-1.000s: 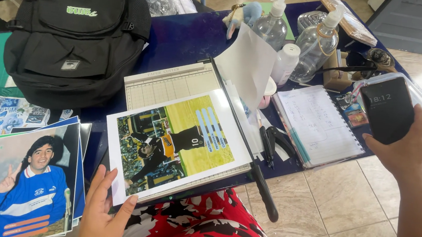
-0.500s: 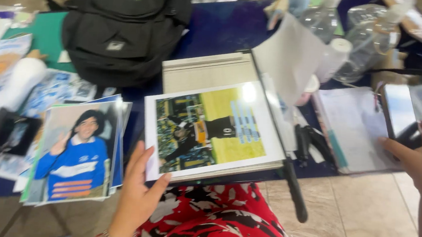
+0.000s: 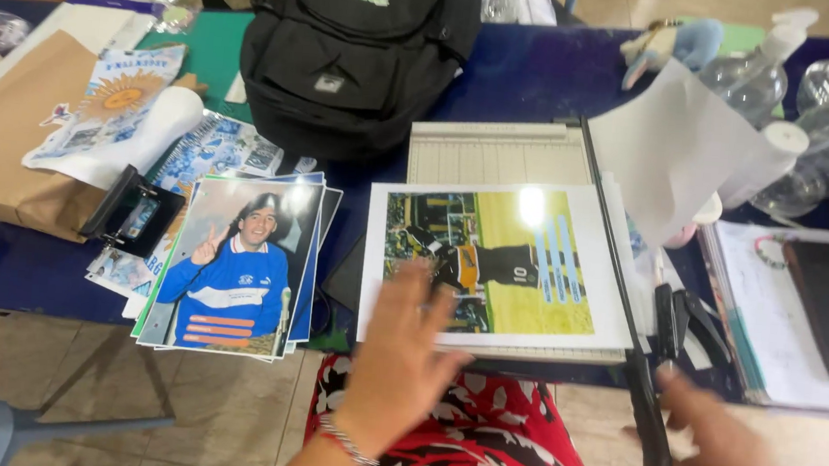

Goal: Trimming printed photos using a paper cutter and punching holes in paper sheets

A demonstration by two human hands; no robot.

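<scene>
Now the left hand (image 3: 405, 351) is lying open, fingers spread, on the near edge of a glossy photo print (image 3: 496, 264) that is resting on a paper trimmer (image 3: 499, 156) at the middle of the blue tabletop (image 3: 546, 71). Right of it, the right hand (image 3: 727, 455) is hovering open just beside the trimmer's black handle (image 3: 646, 419), gripping nothing. A stack of photos (image 3: 234, 268) is lying to the left, a black backpack (image 3: 360, 51) on the far side.
</scene>
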